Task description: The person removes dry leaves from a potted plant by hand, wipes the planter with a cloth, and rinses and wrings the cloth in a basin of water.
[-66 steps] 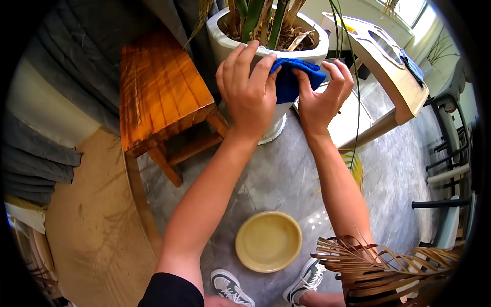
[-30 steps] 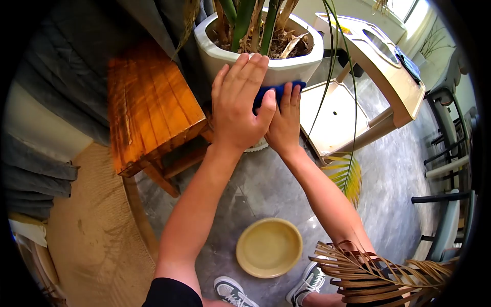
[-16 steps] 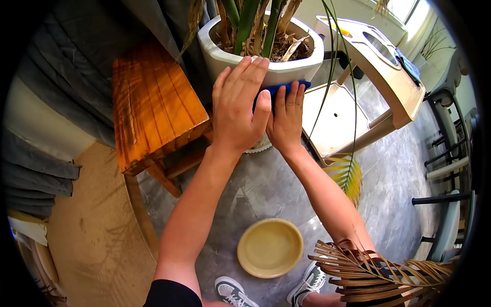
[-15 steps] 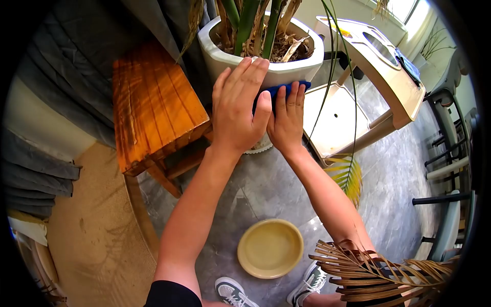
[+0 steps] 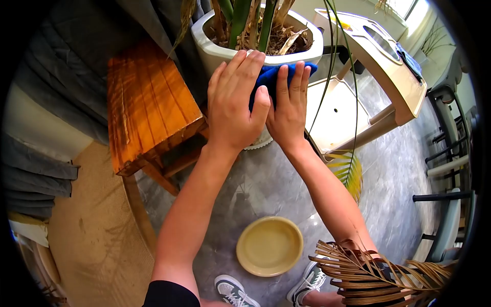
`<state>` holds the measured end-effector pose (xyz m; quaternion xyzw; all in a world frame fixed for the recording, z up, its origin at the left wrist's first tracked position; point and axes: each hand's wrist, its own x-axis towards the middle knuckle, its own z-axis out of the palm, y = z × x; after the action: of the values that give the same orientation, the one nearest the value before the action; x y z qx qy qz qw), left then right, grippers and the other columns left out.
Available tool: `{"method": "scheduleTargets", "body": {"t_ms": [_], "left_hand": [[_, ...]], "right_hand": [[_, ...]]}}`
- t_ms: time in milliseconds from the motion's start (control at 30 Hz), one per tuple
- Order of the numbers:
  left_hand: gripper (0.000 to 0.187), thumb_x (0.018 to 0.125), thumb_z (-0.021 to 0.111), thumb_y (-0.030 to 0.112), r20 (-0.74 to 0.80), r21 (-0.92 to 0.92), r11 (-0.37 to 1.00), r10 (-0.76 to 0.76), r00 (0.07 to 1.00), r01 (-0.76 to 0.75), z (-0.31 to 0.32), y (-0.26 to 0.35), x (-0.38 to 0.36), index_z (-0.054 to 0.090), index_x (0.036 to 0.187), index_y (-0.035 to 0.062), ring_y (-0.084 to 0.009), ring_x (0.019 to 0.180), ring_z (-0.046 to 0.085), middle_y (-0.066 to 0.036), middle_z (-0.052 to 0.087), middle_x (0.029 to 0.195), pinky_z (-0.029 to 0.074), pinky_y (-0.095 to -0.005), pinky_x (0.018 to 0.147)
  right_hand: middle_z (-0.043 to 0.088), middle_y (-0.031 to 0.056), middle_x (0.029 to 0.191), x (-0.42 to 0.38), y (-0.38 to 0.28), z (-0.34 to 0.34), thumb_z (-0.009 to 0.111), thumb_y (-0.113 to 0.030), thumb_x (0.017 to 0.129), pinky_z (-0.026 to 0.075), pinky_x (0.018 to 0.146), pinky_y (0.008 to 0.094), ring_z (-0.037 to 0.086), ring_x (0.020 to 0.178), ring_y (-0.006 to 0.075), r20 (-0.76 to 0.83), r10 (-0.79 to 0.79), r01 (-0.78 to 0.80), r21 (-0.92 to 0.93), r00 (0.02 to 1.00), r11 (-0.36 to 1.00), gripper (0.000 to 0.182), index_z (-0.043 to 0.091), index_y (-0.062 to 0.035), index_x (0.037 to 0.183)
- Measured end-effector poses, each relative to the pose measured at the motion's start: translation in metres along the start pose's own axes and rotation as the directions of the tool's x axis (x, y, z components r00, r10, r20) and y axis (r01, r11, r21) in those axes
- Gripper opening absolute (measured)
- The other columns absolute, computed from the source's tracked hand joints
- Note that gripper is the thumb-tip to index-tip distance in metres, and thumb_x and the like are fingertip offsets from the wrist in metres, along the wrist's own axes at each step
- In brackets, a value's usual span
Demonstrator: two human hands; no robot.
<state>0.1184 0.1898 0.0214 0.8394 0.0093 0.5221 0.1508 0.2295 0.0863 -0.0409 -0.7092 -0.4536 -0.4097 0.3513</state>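
Note:
A white plant pot [image 5: 209, 45] with thick green stems stands in front of me. My left hand [image 5: 234, 105] lies against the pot's front, fingers stretched out and tips at the rim; it holds nothing that I can see. Beside it, my right hand [image 5: 289, 105] keeps a blue cloth [image 5: 267, 78] pressed to the pot wall just under the rim, its fingers extended over the fabric. Part of the cloth is hidden behind both hands.
A wooden stool [image 5: 151, 105] stands left of the pot, and a beige cart [image 5: 340, 107] with shelves stands right. On the floor lies a yellowish basin [image 5: 269, 246]. Dry palm fronds [image 5: 378, 273] reach in at lower right. Chairs [image 5: 447, 220] line the right side.
My right hand and the blue cloth have slid up the pot wall toward the rim, showing more of the cloth. The left hand has shifted slightly up and left.

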Motion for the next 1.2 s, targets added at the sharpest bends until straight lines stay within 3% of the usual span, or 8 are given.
{"method": "scheduleTargets", "body": {"t_ms": [367,533,667,767,933,1000,1133,1200], "left_hand": [[0.047,0.09,0.056,0.021,-0.037,0.026,1.0,-0.008,0.999,0.009,0.002,0.003,0.002,0.061,0.134,0.0045,-0.0298,0.135,0.053,-0.012,0.064,0.135,0.034,-0.0479,0.115],[0.051,0.089,0.063,0.019,-0.002,0.045,0.999,-0.003,1.0,0.003,-0.006,0.018,0.001,0.057,0.139,0.0062,-0.0318,0.136,0.052,-0.013,0.061,0.14,0.037,-0.0467,0.115],[0.054,0.09,0.062,0.018,0.156,-0.076,0.995,-0.056,0.986,0.068,-0.026,0.042,-0.034,0.052,0.141,0.0028,-0.0373,0.135,0.048,-0.02,0.054,0.143,0.035,-0.0479,0.115],[0.038,0.088,0.063,0.011,0.29,-0.184,0.956,-0.168,0.942,0.228,-0.04,0.07,-0.095,0.063,0.125,0.0053,-0.0339,0.11,0.064,-0.015,0.068,0.119,0.05,-0.0456,0.095],[0.043,0.091,0.059,0.025,0.813,0.307,0.528,-0.578,0.07,0.791,-0.079,0.099,-0.275,0.058,0.128,0.004,-0.0412,0.112,0.064,-0.024,0.067,0.12,0.051,-0.0502,0.094],[0.049,0.094,0.06,0.033,0.799,0.505,0.399,-0.552,-0.24,0.765,-0.11,0.112,-0.33,0.055,0.132,0.0024,-0.0424,0.114,0.064,-0.026,0.066,0.123,0.051,-0.0495,0.096],[0.05,0.097,0.057,0.037,0.671,0.587,0.2,-0.662,-0.333,0.785,-0.126,0.139,-0.406,0.052,0.135,0.0039,-0.043,0.118,0.062,-0.025,0.066,0.124,0.048,-0.0487,0.101],[0.046,0.1,0.055,0.035,0.718,0.49,0.049,-0.588,-0.372,0.87,-0.124,0.145,-0.431,0.052,0.134,0.0045,-0.0369,0.109,0.068,-0.022,0.069,0.118,0.055,-0.0468,0.09]], "right_hand": [[0.027,0.0273,0.163,0.007,0.013,-0.011,0.07,-0.018,0.092,0.027,0.12,0.0552,0.024,0.15,0.0493,0.021,-0.022,0.02,0.079,1.0,0.997,0.07,0.041,-0.0024,0.154],[0.069,0.0155,0.123,-0.023,0.02,-0.058,0.067,0.004,0.085,0.055,0.096,0.0387,0.069,0.109,0.0319,0.115,-0.025,0.003,0.196,0.993,0.981,0.04,0.069,-0.0069,0.123],[0.067,0.0079,0.118,-0.089,0.039,-0.116,0.061,0.003,0.087,0.054,0.094,0.031,0.065,0.105,0.0161,0.734,0.5,-0.887,0.35,0.46,0.301,0.052,0.055,-0.0037,0.138],[0.063,0.0082,0.103,-0.144,0.054,-0.161,0.058,-0.016,0.086,0.055,0.09,0.0386,0.064,0.093,0.0209,0.967,0.255,-0.93,0.083,-0.012,-0.358,0.05,0.054,-0.0049,0.135],[0.064,0.0091,0.096,-0.259,0.067,-0.208,0.067,-0.04,0.094,0.06,0.067,0.039,0.067,0.078,0.0224,0.741,0.003,-0.682,-0.616,-0.672,-0.394,0.053,0.056,-0.0095,0.136],[0.068,0.0072,0.098,-0.26,0.029,-0.231,0.07,-0.046,0.095,0.057,0.064,0.0363,0.065,0.076,0.017,0.779,0.169,-0.797,-0.597,-0.604,-0.096,0.058,0.058,-0.0091,0.137],[0.07,0.0136,0.114,-0.295,0.0,-0.264,0.069,-0.042,0.096,0.056,0.088,0.037,0.068,0.097,0.0231,0.894,0.204,-0.713,-0.442,-0.399,0.545,0.051,0.062,-0.0042,0.129],[0.071,0.0146,0.112,-0.298,-0.009,-0.267,0.069,-0.04,0.096,0.055,0.088,0.0378,0.069,0.097,0.0242,0.881,0.262,-0.734,-0.473,-0.394,0.488,0.048,0.063,-0.0047,0.127]]}}
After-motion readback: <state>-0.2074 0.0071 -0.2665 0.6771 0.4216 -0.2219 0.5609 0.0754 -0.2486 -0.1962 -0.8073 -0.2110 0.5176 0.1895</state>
